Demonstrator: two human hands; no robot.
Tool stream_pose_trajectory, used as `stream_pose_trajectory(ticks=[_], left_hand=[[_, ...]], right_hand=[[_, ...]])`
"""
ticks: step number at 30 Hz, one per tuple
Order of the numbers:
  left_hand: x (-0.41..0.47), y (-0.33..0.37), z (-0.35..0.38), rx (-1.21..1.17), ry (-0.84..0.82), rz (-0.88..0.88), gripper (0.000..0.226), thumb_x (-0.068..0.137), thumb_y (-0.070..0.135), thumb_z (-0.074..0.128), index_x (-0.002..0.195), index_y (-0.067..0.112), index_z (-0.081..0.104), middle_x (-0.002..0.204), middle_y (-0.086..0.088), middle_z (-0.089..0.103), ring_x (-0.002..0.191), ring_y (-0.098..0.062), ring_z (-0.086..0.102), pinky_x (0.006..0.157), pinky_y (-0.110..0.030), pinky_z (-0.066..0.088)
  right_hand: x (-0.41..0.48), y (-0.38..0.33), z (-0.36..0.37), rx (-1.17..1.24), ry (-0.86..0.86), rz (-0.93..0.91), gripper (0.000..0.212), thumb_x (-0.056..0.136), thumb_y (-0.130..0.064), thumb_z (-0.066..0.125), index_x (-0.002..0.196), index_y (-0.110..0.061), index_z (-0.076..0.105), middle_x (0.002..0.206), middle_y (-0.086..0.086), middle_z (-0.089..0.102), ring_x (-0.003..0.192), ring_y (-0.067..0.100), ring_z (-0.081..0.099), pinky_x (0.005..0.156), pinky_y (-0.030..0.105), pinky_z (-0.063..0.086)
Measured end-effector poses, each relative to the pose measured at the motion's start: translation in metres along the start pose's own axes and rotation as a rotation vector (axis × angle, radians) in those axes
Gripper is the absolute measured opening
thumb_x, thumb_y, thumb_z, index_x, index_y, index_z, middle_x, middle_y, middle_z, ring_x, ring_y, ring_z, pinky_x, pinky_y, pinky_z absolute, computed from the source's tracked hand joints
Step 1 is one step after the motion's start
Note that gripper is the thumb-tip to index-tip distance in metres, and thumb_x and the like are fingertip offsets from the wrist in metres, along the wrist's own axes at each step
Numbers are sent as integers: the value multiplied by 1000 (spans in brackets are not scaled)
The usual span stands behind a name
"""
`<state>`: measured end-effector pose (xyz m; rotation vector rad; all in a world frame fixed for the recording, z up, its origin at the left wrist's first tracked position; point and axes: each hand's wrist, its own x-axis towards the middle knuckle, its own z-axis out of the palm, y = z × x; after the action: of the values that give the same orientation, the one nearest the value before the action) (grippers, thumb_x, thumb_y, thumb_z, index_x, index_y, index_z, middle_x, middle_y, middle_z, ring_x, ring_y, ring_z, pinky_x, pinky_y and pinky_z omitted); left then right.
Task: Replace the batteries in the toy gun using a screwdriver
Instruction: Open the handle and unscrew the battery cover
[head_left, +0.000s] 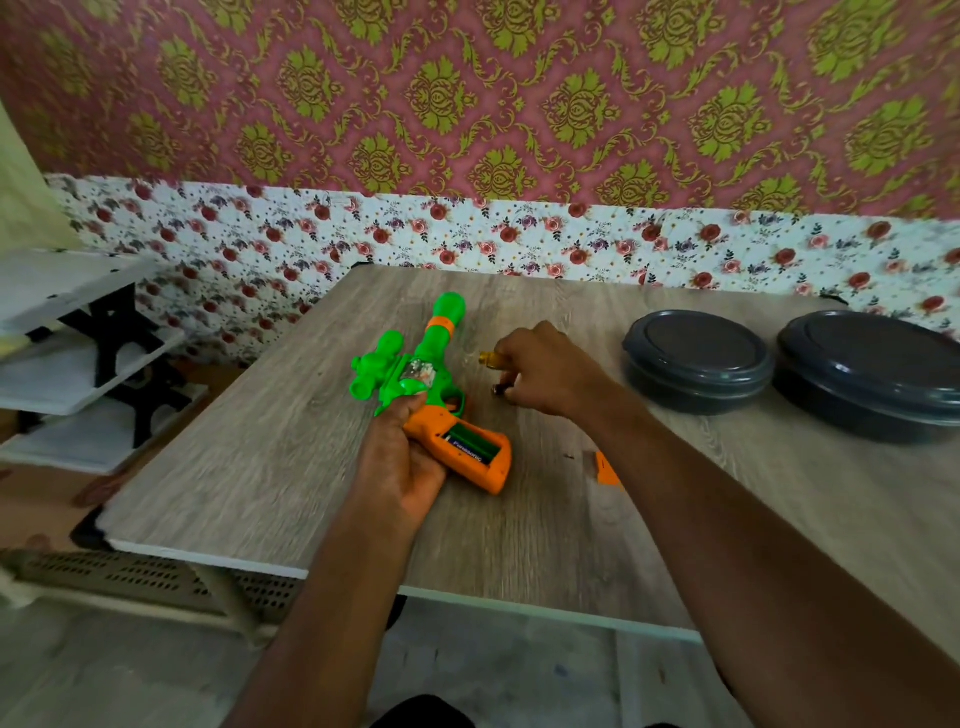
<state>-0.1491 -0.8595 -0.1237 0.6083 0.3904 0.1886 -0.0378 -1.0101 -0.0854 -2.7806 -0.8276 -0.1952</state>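
The toy gun appears to be hollow moulded plastic. Expect it to be light, stiff and somewhat slick, with thin walls that may crack under hard squeezing. The best place to hold it is likely the junction of body and orange grip, where the shape fills the palm and the open side of the grip faces up. Avoid levering on the scope or the barrel tip; these are probably the weakest parts.

Location: the gun lies on its side on the wood-grain table, near the left edge, barrel pointing away towards the wall.

Appearance: bright green body, scope and barrel; an orange band near the muzzle; orange trigger area and grip. The battery compartment in the grip is uncovered. One battery with a dark printed label sits in it, beside a green slot that looks vacant.

Hands: the left hand grasps the gun from behind, fingers wrapped under the body just above the grip. The right hand is to the right of the gun, apart from it, with its fingers curled round an amber piece that is probably the screwdriver handle. A small dark object shows below the fingers; it cannot be identified.

An orange piece, probably the compartment cover, lies on the table, partly hidden by the right forearm. Two dark lidded containers stand at the right.
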Motion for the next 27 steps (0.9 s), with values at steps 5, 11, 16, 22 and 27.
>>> stream_pose_trajectory(ticks=[5, 11, 16, 22, 27], left_hand=[[-4, 1, 2, -27, 2, 7, 38, 101, 7, 53, 138, 5, 55, 108, -17, 67, 88, -26, 66, 112, -58, 43], [-4, 2, 2, -31, 6, -3, 42, 100, 7, 53, 142, 4, 53, 126, -21, 64, 93, -28, 67, 110, -58, 44], [-2, 1, 2, -25, 16, -7, 43, 100, 7, 54, 142, 5, 53, 126, -20, 65, 96, -29, 67, 111, -60, 43], [0, 1, 0, -23, -5, -10, 42, 99, 7, 54, 141, 5, 54, 140, -23, 61, 130, -40, 58, 112, -62, 41], [0, 1, -1, -47, -12, -40, 37, 99, 7, 54, 136, 7, 55, 134, -25, 65, 125, -45, 61, 110, -62, 44]], right_hand=[[11, 3, -2, 36, -32, 5, 46, 82, -26, 79, 123, -17, 61, 122, 15, 56, 110, 33, 54, 77, 37, 44], [9, 7, -1, 149, 2, 27, 43, 81, -33, 76, 120, -20, 62, 113, 10, 53, 101, 26, 50, 73, 33, 38], [7, 13, -3, 207, 21, 60, 24, 77, -34, 71, 98, -25, 63, 96, 12, 57, 79, 25, 56, 62, 26, 34], [8, 20, -1, 239, -6, 92, 22, 84, -22, 71, 106, -21, 70, 102, 13, 62, 84, 25, 60, 63, 26, 37], [9, 25, 4, 220, -20, 104, 36, 86, -19, 74, 122, -18, 68, 121, 13, 58, 104, 27, 56, 75, 32, 42]])
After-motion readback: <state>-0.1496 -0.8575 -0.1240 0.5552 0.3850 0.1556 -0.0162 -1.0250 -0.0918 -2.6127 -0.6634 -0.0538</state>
